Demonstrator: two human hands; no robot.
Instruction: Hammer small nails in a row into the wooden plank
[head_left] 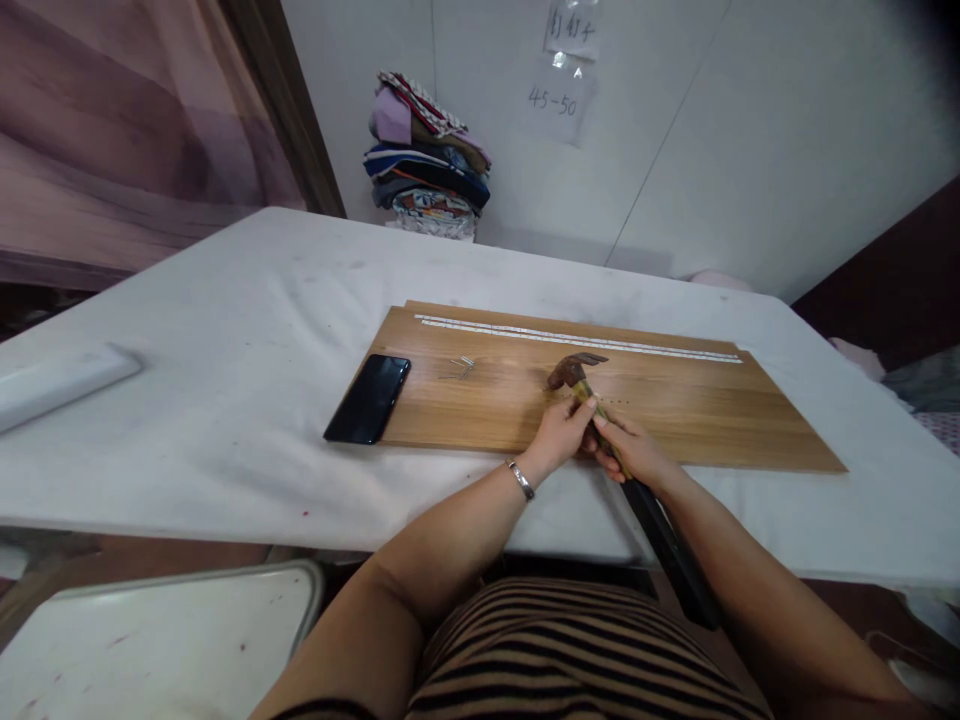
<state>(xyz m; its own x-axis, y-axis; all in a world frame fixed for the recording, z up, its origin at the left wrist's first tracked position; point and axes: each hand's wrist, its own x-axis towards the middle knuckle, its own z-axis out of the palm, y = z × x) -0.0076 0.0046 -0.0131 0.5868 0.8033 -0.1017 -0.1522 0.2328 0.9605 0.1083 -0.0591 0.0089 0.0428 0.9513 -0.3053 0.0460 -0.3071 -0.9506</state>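
Observation:
A claw hammer (576, 372) with a rusty head and a long black grip slants across the front of a wooden board (712, 420). My right hand (634, 450) is wrapped round its yellowish handle below the head. Close beside it, my left hand (559, 435) is closed, its thumb against the handle just under the head; whether it also pinches something small is hidden. The hammer head is low over the board. Small dark dots (616, 402) run in a short row just right of the handle. Several loose nails (461, 368) lie on the board to the left.
A black phone (369, 398) rests on the board's left end. Two white measuring strips (577, 338) run along its far side. White cloth covers the table (225, 400). Folded clothes (427, 160) are stacked by the wall, and a white stool (150, 640) stands at lower left.

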